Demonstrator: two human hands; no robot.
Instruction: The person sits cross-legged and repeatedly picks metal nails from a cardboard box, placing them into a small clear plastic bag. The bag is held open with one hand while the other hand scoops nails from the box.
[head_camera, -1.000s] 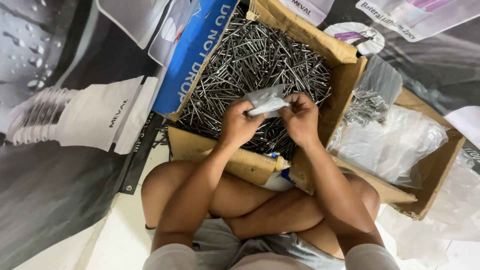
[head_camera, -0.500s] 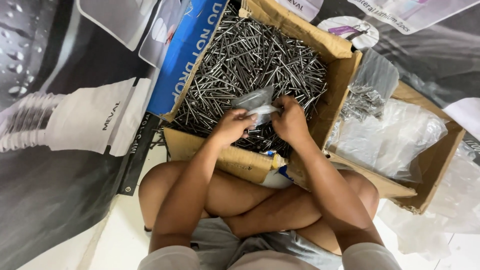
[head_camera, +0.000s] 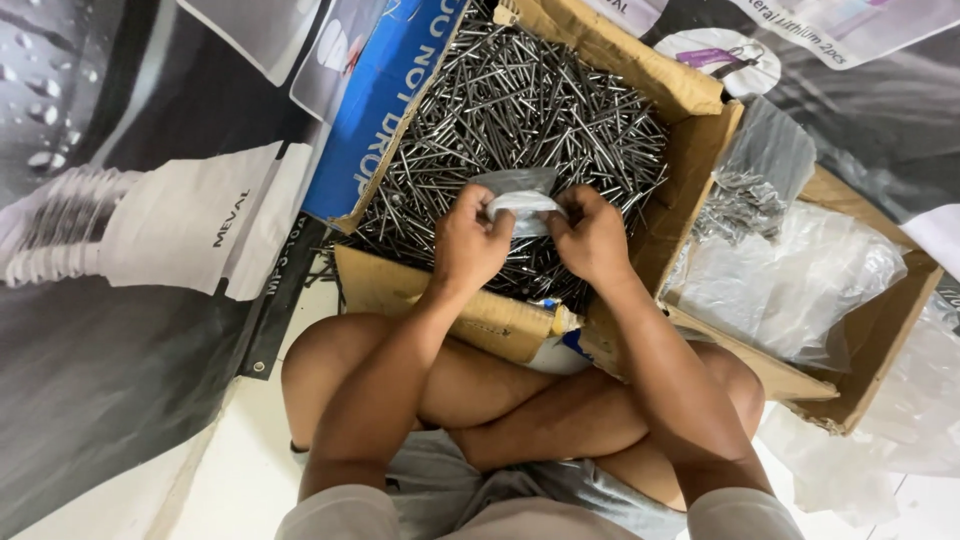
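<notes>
**Gripping a small clear bag over the nail box**

Pinching the small clear plastic bag (head_camera: 520, 197) from both sides, the left hand (head_camera: 470, 243) and the right hand (head_camera: 590, 237) sit close together, fingers closed on the bag's edges. The bag lies between the two hands, just above their fingertips, and hangs over the heap of steel nails (head_camera: 520, 110) in the open cardboard box (head_camera: 640, 60). Its top looks rounded out into a mouth.

To the right, a second cardboard box (head_camera: 870, 340) holds clear plastic bags (head_camera: 790, 280), and one filled bag of nails (head_camera: 745, 195) leans on the wall between the boxes.

Half a second ago the bag stood more crumpled and tilted, the left hand sat lower and farther left; now both hands are level and the bag is stretched flatter between them.
</notes>
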